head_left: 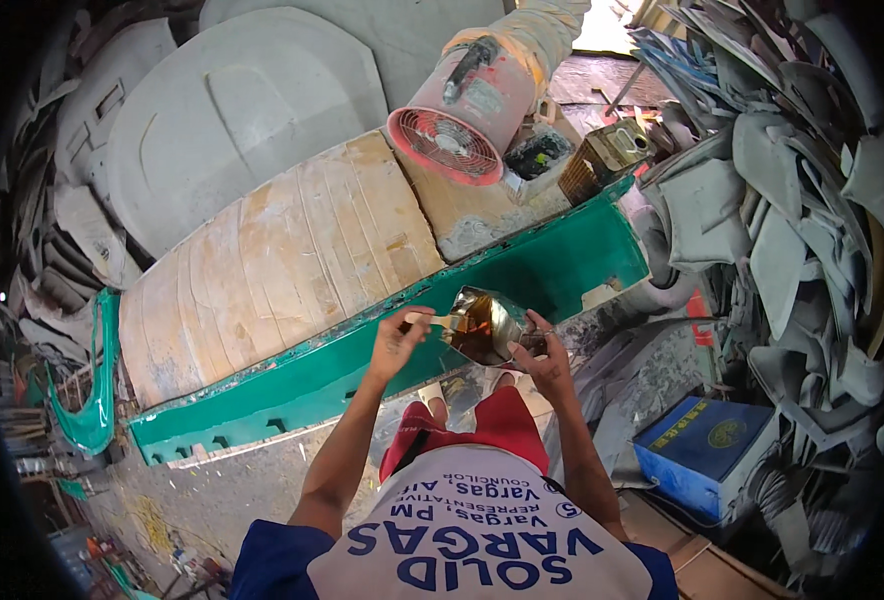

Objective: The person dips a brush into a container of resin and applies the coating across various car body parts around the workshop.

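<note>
My left hand point(398, 340) is closed on a light-coloured handle point(430, 320), likely wooden, whose far end reaches into a cut metal can point(495, 310). Amber-brown liquid point(474, 334) shows inside the can. My right hand point(544, 355) grips the can at its right side, fingers wrapped round the edge. Both hands are held in front of a long green glossy moulded piece point(332, 374), which runs diagonally across the view, rising to the right, along the edge of a tan taped panel point(272, 250).
Behind are a pink fan point(447, 125) with a duct, large white moulds point(232, 130) and a square tin point(617, 150). Stacked grey shapes point(772, 200) fill the right, above a blue box point(702, 455). A curved green piece point(87, 410) stands at left.
</note>
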`<state>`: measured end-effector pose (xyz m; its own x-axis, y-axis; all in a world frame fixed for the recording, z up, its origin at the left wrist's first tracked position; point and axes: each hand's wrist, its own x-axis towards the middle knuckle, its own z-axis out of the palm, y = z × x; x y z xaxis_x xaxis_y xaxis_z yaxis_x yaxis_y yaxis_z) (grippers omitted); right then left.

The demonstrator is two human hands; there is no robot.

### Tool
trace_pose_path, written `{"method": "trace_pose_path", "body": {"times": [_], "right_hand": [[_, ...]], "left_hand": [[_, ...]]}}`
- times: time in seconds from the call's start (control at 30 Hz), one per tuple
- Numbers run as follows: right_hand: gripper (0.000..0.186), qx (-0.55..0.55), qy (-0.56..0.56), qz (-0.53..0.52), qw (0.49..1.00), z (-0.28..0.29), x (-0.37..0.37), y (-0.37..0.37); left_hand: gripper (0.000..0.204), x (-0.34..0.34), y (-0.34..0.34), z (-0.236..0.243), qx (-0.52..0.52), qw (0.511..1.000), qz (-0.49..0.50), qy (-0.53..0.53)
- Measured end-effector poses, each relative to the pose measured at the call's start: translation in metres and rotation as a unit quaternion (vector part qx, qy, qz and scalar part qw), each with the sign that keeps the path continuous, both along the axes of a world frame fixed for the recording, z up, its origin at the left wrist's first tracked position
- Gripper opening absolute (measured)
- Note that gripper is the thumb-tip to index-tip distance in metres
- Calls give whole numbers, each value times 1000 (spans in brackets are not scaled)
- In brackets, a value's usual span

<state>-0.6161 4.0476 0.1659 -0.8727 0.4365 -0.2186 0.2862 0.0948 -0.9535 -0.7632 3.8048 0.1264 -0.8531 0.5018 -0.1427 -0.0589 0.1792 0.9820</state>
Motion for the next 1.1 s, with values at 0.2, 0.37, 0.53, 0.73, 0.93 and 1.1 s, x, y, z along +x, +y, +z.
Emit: {"method": "trace_pose_path", "body": {"times": [0.2,0.37,0.53,0.73,0.93,1.1], "right_hand": [[65,41,32,45,998,-29,-13,35],[63,-39,56,49,997,-38,-23,66],[64,-115,22,89,989,-33,-28,122],[66,-122,-29,45,991,14,-24,191],[67,-149,-21,33,988,22,-14,241],[59,-126,-3,37,991,12,0,269]], "left_hand": [[21,19,-32,-34,98,968,200,-116],[23,53,-43,-90,62,951,285,-101],[18,76,-68,-111,-55,917,394,41],[11,61,-16,-56,-257,889,318,208],[11,55,102,-85,-238,905,237,259],[10,58,194,-78,-207,921,204,259]]}}
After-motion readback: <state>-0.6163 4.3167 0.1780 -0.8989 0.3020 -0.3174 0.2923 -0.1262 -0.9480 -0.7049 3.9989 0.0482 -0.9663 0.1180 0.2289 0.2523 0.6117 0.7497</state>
